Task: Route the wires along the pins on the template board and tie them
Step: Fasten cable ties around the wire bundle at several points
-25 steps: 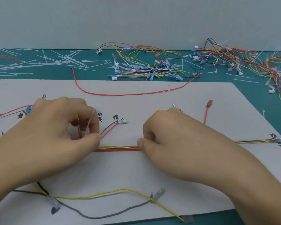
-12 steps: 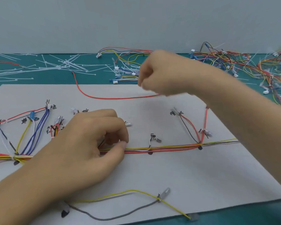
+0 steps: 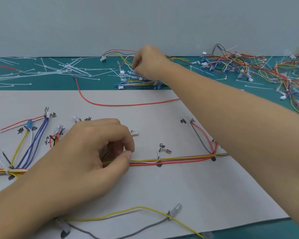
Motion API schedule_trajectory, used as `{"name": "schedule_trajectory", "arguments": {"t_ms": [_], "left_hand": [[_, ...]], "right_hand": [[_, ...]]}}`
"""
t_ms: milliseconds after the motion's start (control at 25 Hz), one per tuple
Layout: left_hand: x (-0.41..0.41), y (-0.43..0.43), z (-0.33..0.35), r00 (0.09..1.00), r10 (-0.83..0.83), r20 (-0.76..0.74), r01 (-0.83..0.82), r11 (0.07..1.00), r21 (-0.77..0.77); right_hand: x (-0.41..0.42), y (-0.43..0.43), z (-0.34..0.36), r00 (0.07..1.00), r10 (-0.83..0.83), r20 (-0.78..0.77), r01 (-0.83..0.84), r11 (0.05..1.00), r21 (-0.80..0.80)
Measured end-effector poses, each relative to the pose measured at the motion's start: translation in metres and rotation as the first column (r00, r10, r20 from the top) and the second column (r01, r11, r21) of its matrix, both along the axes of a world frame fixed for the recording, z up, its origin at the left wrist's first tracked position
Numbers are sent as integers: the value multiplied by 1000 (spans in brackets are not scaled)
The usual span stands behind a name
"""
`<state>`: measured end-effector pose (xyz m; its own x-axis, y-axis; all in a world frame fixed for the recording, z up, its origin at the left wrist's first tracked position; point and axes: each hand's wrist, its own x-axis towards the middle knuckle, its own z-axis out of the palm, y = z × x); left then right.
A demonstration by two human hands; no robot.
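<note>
the main wire bundle lies routed across the middle of the template board, branches fanned to their marks at the left, what looks like a white tie already round the left junction. your left hand pinches the bundle between thumb and curled fingers. your right hand is curled over the loose wire pile beyond the board; whether it has hold of anything i cannot tell. left to do, i judge: the red wire and the yellow and grey pair lie unrouted, and the middle run shows no tie
</note>
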<state>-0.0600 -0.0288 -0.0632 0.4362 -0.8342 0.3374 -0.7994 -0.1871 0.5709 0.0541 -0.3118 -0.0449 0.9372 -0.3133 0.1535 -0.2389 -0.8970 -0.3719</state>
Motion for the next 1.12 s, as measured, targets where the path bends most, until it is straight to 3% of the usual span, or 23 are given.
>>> {"name": "schedule_trajectory", "arguments": {"t_ms": [520,760,1000,1120], "left_hand": [[2,1,-1,999,10,-43,-10,1000,18],[3,1,-2,999,7,-45,-6,1000,13],[3,0,-2,998,14,-59,-14,1000,0],[3,0,-2,998,22,-55,-22,1000,1]], "right_hand": [[15,14,-16,994,63,-91,-73,991,-111],[10,9,-7,984,139,-114,-141,990,-2],[11,11,-14,969,184,-167,-219,950,-221],[10,5,-20,978,162,-129,-186,961,-204]]}}
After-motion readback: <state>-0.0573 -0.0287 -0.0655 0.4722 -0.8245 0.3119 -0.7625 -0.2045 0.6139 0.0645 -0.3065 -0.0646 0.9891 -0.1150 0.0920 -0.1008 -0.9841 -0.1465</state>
